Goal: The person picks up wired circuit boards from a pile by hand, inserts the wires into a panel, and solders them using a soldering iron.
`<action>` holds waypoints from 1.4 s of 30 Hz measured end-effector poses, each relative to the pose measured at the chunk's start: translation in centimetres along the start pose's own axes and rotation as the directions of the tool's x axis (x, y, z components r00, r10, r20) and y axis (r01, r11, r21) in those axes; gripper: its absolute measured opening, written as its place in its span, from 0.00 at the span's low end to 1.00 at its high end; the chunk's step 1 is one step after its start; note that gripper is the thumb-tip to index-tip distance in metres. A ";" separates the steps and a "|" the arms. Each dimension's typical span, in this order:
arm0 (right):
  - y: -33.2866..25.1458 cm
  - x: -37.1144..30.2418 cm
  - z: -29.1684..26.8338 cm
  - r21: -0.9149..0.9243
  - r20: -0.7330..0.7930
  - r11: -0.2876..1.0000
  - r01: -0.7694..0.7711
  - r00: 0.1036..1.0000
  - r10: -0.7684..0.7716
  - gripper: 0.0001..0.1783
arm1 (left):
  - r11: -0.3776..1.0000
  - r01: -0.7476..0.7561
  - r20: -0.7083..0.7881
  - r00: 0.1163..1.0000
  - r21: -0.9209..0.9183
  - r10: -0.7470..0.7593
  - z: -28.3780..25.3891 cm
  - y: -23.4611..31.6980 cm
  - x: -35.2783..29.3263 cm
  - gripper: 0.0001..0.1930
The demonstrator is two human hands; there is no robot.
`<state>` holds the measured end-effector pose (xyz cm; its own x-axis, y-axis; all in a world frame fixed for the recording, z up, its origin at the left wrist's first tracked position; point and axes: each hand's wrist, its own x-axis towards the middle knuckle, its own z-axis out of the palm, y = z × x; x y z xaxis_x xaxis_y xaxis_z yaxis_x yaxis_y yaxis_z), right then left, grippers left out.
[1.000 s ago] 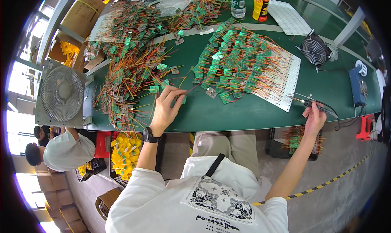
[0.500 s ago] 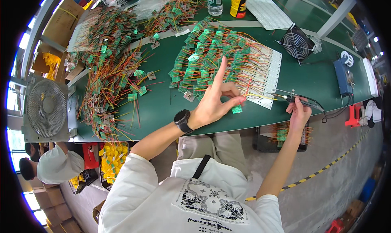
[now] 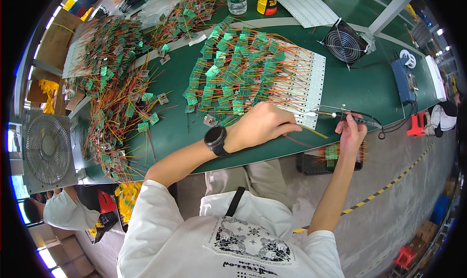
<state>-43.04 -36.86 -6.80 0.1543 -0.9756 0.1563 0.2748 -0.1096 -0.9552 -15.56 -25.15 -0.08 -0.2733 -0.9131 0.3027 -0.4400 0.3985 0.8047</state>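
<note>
My left hand [image 3: 265, 125], with a black watch on its wrist, is palm down with curled fingers at the near edge of the green circuit boards [image 3: 237, 90]. A yellow wire [image 3: 316, 132] and a red wire [image 3: 297, 142] stick out beside its thumb; whatever is under the fingers is hidden. My right hand [image 3: 351, 134] grips a soldering iron [image 3: 357, 120], its tip pointing left toward the near corner of a white perforated panel [image 3: 317, 78]. A thin metal tube runs alongside the iron. Rows of red and yellow wires from the boards lie across the panel.
A tangled heap of wired boards [image 3: 114, 98] covers the table's left. A black fan [image 3: 345, 44] and a blue box with a spool [image 3: 404, 81] stand to the right. Behind are a bottle [image 3: 236, 0] and a yellow can [image 3: 267, 0]. Below the edge sits a black tray [image 3: 311, 164].
My left hand has turned palm down and its raised index finger has curled in. The small green board by its thumb is out of sight. My right hand keeps the iron, shifted slightly left.
</note>
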 end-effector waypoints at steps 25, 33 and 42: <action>0.1 0.2 -0.1 -0.071 0.143 0.997 0.014 0.990 -0.004 0.14 | 0.863 -0.092 -0.149 0.971 0.496 0.189 4.5 -4.7 -1.6 0.05; 0.0 0.2 -0.2 -0.081 0.182 0.997 -0.006 0.983 0.021 0.14 | 0.869 -0.060 -0.196 0.964 0.490 0.177 4.5 -4.8 -1.8 0.05; 0.0 0.3 -0.2 -0.099 0.192 0.995 -0.009 0.981 0.028 0.13 | 0.882 -0.051 -0.185 0.970 0.469 0.154 4.6 -4.9 -1.9 0.06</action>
<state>-43.17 -37.16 -6.86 0.3412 -0.9235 0.1751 0.1779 -0.1195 -0.9768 -16.81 -24.99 -6.90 -0.1747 -0.8407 0.5126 -0.7755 0.4382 0.4545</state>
